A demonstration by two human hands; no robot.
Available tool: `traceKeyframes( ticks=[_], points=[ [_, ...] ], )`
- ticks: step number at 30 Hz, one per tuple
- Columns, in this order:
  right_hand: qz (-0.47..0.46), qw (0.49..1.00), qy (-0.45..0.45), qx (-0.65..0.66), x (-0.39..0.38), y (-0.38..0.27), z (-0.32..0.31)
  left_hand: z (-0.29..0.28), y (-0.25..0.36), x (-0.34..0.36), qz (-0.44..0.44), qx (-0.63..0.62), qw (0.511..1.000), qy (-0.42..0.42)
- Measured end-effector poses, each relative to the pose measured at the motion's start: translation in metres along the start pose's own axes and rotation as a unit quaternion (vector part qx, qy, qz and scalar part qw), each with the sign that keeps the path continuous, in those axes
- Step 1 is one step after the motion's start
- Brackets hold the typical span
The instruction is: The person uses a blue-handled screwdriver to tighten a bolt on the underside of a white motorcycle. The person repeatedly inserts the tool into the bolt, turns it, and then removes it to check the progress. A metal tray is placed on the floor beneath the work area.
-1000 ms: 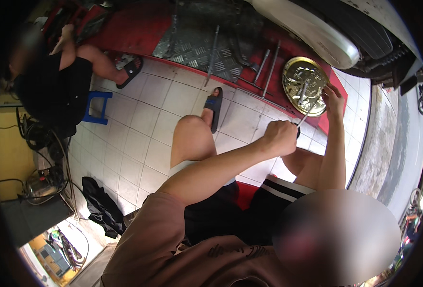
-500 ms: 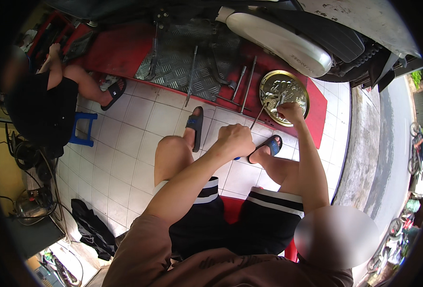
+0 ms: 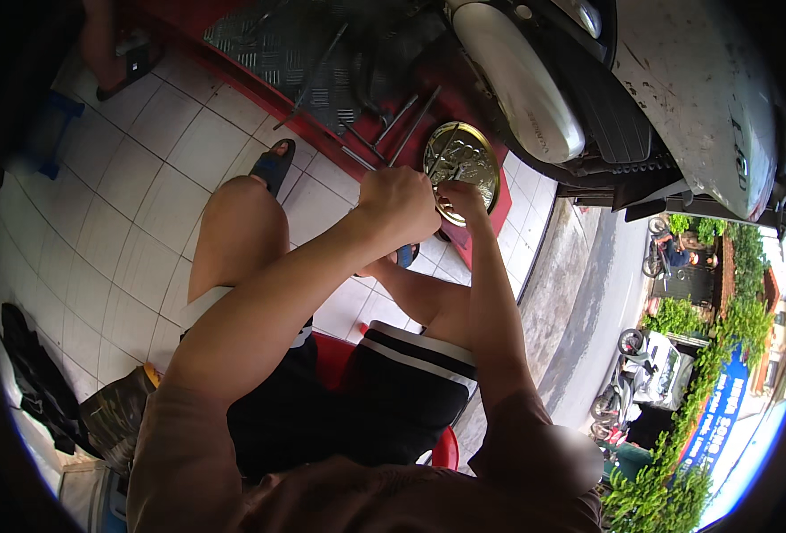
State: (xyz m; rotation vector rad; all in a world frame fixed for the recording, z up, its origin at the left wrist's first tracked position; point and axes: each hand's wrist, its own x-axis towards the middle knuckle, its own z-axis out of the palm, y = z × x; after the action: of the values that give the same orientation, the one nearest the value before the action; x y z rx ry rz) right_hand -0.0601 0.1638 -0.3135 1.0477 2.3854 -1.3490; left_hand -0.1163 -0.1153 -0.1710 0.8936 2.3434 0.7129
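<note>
My left hand (image 3: pixel 399 202) is a closed fist just in front of the round gold-rimmed metal tray (image 3: pixel 495 160). A thin metal rod (image 3: pixel 447 145) slants up from this fist over the tray; its handle end is hidden in the fingers. Close by, my right hand (image 3: pixel 463 197) is over the tray's near edge, fingers pinched together. What they grip is too small and covered to name. Shiny small metal pieces (image 3: pixel 471 167) appear to lie in the tray, blurred by glare. The tray rests on the red platform (image 3: pixel 499 216).
Long-handled metal wrenches (image 3: pixel 413 124) lie left of the tray. A scooter with a silver cover (image 3: pixel 522 84) overhangs the platform's far side. Another person's leg (image 3: pixel 99 49) and a blue stool (image 3: pixel 62 133) are at upper left. A street (image 3: pixel 579 293) runs along the right.
The view has turned, bringing more of the street in and shifting platform and tray leftward. My left fist has come closer to my right hand and the tray. Both hands stay closed.
</note>
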Motion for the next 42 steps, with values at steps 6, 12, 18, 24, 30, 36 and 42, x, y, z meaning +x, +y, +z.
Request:
traceKeyframes(
  ticks=[6,12,18,24,30,36,42],
  points=[
    [-0.123,0.991,0.047,-0.018,-0.038,-0.062,0.02,-0.011,-0.007,-0.009,0.011,-0.107,0.99,0.088],
    [-0.062,0.986,-0.011,0.153,-0.076,-0.11,0.002,-0.006,0.002,-0.028,0.061,-0.161,0.957,0.233],
    [-0.223,0.92,-0.18,0.268,-0.125,-0.183,0.039,-0.009,-0.006,-0.024,0.074,-0.229,0.913,0.331],
    [-0.23,0.95,-0.049,0.204,-0.15,-0.211,0.045,-0.021,0.001,-0.022,0.144,-0.223,0.897,0.354],
    [-0.245,0.947,-0.053,0.199,-0.148,-0.209,0.037,-0.03,-0.006,-0.019,0.172,-0.252,0.907,0.29],
    [-0.188,0.923,-0.009,0.336,-0.168,-0.187,0.027,-0.021,0.013,-0.011,0.184,-0.294,0.903,0.254],
    [-0.098,0.935,0.111,0.322,-0.197,-0.181,0.025,-0.004,0.034,-0.009,0.167,-0.304,0.903,0.253]
  ],
)
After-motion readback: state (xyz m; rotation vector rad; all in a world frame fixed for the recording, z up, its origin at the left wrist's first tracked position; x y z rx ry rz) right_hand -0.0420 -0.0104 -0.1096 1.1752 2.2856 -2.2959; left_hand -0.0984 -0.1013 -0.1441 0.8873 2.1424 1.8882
